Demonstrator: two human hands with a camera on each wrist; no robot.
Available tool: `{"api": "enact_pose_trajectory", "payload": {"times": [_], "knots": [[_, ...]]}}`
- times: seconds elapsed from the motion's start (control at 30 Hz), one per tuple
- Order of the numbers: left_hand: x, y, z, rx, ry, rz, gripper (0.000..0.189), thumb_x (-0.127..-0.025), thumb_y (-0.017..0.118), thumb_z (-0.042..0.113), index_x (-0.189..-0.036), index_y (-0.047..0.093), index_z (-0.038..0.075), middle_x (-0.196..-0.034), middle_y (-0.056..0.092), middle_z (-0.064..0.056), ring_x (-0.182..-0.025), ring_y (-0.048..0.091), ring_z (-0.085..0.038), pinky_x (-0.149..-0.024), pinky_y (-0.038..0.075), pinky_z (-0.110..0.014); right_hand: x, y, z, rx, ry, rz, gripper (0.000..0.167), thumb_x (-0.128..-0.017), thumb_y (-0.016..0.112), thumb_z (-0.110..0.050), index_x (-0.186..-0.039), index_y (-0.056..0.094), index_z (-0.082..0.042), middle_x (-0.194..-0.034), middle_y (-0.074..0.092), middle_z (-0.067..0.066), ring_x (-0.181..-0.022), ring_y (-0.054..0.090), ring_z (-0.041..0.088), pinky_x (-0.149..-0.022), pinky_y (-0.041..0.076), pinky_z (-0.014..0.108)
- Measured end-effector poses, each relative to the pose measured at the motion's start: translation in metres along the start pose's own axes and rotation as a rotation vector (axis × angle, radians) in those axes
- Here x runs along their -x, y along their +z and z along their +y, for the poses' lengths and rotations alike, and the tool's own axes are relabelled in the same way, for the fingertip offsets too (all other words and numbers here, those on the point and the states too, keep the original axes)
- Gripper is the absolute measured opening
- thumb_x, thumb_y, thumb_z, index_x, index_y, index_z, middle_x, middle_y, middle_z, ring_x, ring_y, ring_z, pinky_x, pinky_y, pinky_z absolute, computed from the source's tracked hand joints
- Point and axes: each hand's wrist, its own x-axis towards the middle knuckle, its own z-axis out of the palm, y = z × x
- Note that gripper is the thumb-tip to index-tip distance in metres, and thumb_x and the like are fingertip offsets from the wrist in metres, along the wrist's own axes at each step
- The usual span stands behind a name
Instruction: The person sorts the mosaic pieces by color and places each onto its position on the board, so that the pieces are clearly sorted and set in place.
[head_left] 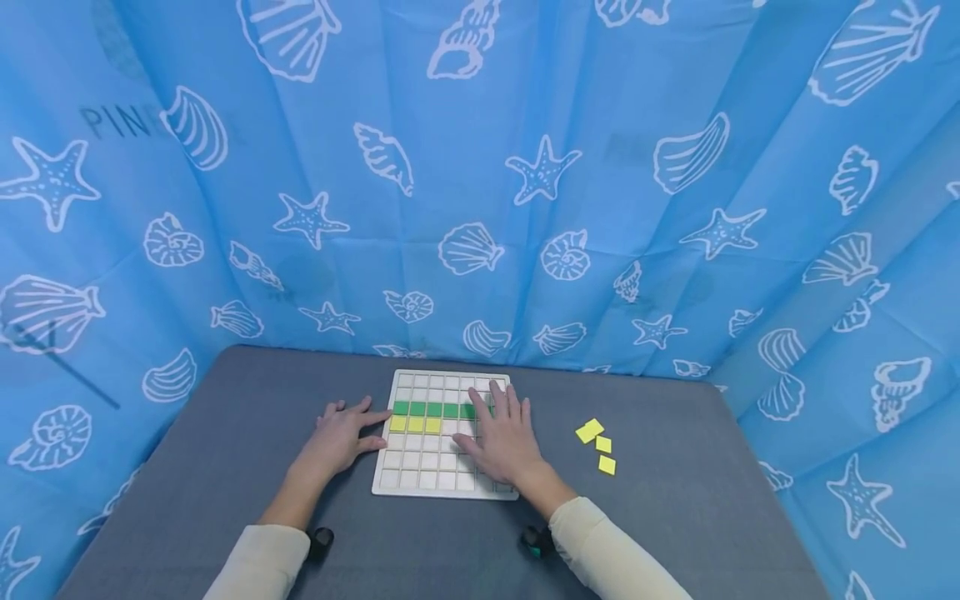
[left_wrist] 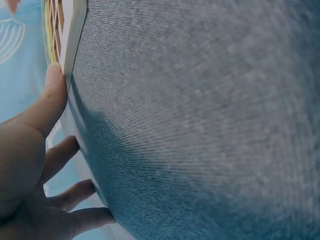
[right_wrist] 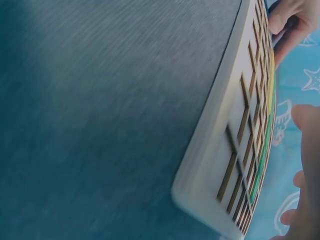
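A white grid board [head_left: 427,480] lies flat on the grey table, with a row of green squares [head_left: 434,409] across it. Just below that row, at the left, sit 3 yellow squares [head_left: 416,425]. My left hand [head_left: 337,440] touches the board's left edge with thumb and forefinger; in the left wrist view the thumb [left_wrist: 54,82] presses at the frame while the other fingers spread over the table. Above the board's right part my right hand [head_left: 507,442] is spread with extended fingers, hiding several cells. Nothing shows in its grasp in the right wrist view.
Several loose yellow squares [head_left: 607,465] lie on the table [head_left: 675,517] to the right of the board, two of them overlapping. A blue curtain [head_left: 480,208] with white shells and starfish hangs along the table's far edge and both sides.
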Motion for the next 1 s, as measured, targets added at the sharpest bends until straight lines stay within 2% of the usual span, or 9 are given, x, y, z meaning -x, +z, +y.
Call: {"api": "enact_pose_trajectory", "payload": {"times": [0.2, 0.43, 0.73, 1.0], "knots": [[-0.003, 0.002, 0.001, -0.009, -0.008, 0.002, 0.059, -0.091, 0.072, 0.041, -0.146, 0.058, 0.028, -0.161, 0.042, -0.02, -0.143, 0.032, -0.061, -0.108, 0.032, -0.078, 0.006, -0.002, 0.014, 0.002, 0.007, -0.008, 0.08, -0.097, 0.053, -0.065, -0.16, 0.035, -0.018, -0.168, 0.024, 0.021, -0.154, 0.02, 0.053, -0.119, 0.017, 0.075], [-0.004, 0.002, -0.001, -0.01, -0.021, -0.003, 0.059, -0.091, 0.072, 0.042, -0.147, 0.057, 0.028, -0.161, 0.04, -0.019, -0.145, 0.03, -0.061, -0.11, 0.031, -0.078, 0.009, -0.008, 0.03, 0.06, 0.043, -0.05, 0.082, -0.097, 0.05, -0.068, -0.162, 0.031, -0.022, -0.171, 0.018, 0.017, -0.157, 0.015, 0.049, -0.122, 0.014, 0.073], [-0.003, 0.001, 0.0, -0.003, -0.014, -0.001, 0.059, -0.091, 0.072, 0.041, -0.147, 0.057, 0.028, -0.161, 0.041, -0.02, -0.144, 0.031, -0.06, -0.109, 0.031, -0.078, 0.017, -0.01, 0.054, 0.045, 0.043, 0.004, 0.085, -0.095, 0.05, -0.07, -0.161, 0.032, -0.02, -0.17, 0.019, 0.019, -0.156, 0.014, 0.051, -0.121, 0.009, 0.075], [-0.002, -0.001, -0.001, -0.003, 0.002, 0.002, 0.059, -0.092, 0.072, 0.041, -0.147, 0.057, 0.028, -0.16, 0.042, -0.021, -0.143, 0.033, -0.061, -0.109, 0.032, -0.078, 0.024, -0.023, 0.072, 0.072, 0.095, -0.013, 0.084, -0.096, 0.053, -0.067, -0.161, 0.033, -0.019, -0.17, 0.018, 0.021, -0.157, 0.013, 0.05, -0.122, 0.01, 0.074]]}}
